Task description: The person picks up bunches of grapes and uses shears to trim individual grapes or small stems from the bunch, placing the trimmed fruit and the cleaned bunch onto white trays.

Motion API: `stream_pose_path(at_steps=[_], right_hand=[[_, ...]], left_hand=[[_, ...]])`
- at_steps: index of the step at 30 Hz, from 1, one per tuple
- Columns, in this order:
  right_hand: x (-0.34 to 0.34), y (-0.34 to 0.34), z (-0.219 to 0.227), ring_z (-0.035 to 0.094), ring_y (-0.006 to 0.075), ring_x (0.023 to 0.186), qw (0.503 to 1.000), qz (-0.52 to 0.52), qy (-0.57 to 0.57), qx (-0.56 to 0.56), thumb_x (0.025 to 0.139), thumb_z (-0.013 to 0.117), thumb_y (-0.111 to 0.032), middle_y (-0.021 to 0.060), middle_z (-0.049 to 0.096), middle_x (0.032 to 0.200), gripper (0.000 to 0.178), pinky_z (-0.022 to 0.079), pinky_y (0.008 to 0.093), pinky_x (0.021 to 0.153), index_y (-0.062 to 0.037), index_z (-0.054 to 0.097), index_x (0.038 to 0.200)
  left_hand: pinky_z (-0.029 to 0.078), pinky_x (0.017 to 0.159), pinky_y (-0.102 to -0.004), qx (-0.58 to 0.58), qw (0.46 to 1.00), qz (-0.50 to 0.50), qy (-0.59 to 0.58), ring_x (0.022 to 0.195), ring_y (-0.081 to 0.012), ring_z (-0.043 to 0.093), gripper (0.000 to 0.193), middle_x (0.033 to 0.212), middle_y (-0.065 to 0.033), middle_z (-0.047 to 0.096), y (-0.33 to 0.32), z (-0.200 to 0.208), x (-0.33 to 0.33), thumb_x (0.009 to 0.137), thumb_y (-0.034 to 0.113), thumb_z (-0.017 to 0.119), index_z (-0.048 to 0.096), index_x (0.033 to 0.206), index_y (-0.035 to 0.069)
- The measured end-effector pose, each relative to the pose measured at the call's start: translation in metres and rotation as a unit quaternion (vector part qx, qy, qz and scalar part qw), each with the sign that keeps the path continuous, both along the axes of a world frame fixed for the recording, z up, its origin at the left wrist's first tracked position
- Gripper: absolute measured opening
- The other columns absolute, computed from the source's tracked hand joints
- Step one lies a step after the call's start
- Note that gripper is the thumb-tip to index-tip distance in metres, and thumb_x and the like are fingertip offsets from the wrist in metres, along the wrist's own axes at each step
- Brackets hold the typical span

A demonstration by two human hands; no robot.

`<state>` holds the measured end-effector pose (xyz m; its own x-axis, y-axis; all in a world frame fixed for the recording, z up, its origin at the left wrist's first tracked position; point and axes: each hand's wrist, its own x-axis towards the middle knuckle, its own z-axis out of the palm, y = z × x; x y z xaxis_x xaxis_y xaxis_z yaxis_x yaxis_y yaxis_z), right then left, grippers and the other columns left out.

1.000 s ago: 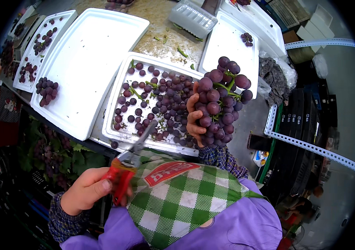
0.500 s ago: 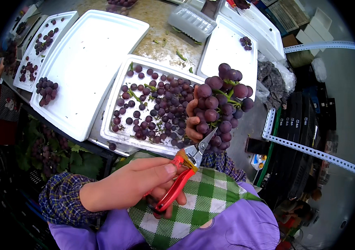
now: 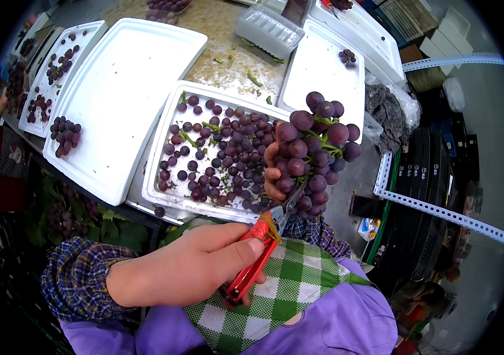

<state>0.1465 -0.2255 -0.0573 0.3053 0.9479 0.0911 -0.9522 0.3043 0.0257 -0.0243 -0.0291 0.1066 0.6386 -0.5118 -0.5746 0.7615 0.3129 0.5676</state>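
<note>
My left hand (image 3: pixel 187 260) is closed round red-handled pruning shears (image 3: pixel 252 260) with yellowish banding near the pivot. Their handles are squeezed together, and the blade tips reach in among the lower grapes of a big purple bunch (image 3: pixel 317 148). That bunch rests in my right hand (image 3: pixel 273 171), whose fingers curl round its left side; the rest of this hand is hidden behind the fruit. Green stems show between the grapes. Below and left of the bunch lies a white foam tray (image 3: pixel 160 136) strewn with loose grapes and stem bits.
A large white foam lid (image 3: pixel 128 89) at left carries a small grape bunch (image 3: pixel 65 135). Farther left is another grape tray (image 3: pixel 63 65). A clear plastic box (image 3: pixel 270 29) stands at the back. A perforated metal frame (image 3: pixel 441 216) and stacked black crates (image 3: pixel 417 177) are at right.
The shears' handles have come together, and the blades have moved deeper among the grapes. The bunch has shifted slightly; my right hand still holds it.
</note>
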Motion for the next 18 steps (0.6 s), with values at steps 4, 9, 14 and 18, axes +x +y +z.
stream_pose_path(at_steps=[4, 9, 14, 18], right_hand=[[-0.004, 0.002, -0.002, 0.056, 0.0300, 0.113, 1.000, -0.005, 0.014, 0.003, 0.086, 0.060, -0.063, 0.0040, 0.047, 0.143, 0.083, 0.048, 0.0468, 0.080, -0.0240, 0.032, 0.154], [-0.005, 0.002, -0.001, 0.056, 0.0300, 0.113, 1.000, -0.005, 0.018, 0.010, 0.086, 0.060, -0.063, 0.0040, 0.047, 0.143, 0.084, 0.048, 0.0468, 0.080, -0.0241, 0.031, 0.155], [-0.004, 0.001, 0.000, 0.056, 0.0300, 0.113, 1.000, -0.006, 0.013, 0.016, 0.086, 0.060, -0.063, 0.0040, 0.047, 0.143, 0.084, 0.048, 0.0469, 0.080, -0.0242, 0.031, 0.155], [-0.004, 0.000, 0.001, 0.056, 0.0300, 0.113, 1.000, -0.004, 0.013, 0.018, 0.086, 0.060, -0.063, 0.0040, 0.047, 0.143, 0.084, 0.048, 0.0469, 0.080, -0.0242, 0.031, 0.155]], left_hand=[[0.052, 0.074, -0.0278, 0.067, 0.996, -0.047, -0.046, 0.081, -0.0164, 0.069, 0.041, 0.108, -0.0126, 0.069, 0.007, 0.002, 0.006, 0.109, 0.031, 0.038, 0.049, 0.133, -0.001], [0.052, 0.073, -0.0274, 0.066, 0.996, -0.042, -0.031, 0.081, -0.0159, 0.069, 0.040, 0.108, -0.0116, 0.070, 0.009, 0.007, 0.011, 0.108, 0.032, 0.039, 0.052, 0.129, -0.001], [0.053, 0.074, -0.0284, 0.069, 0.996, -0.065, -0.001, 0.080, -0.0169, 0.069, 0.042, 0.107, -0.0130, 0.070, 0.015, 0.014, 0.017, 0.108, 0.032, 0.040, 0.052, 0.130, -0.002], [0.054, 0.075, -0.0293, 0.083, 0.993, -0.080, 0.006, 0.080, -0.0176, 0.069, 0.042, 0.106, -0.0139, 0.070, 0.016, 0.017, 0.021, 0.108, 0.031, 0.040, 0.051, 0.131, -0.003]])
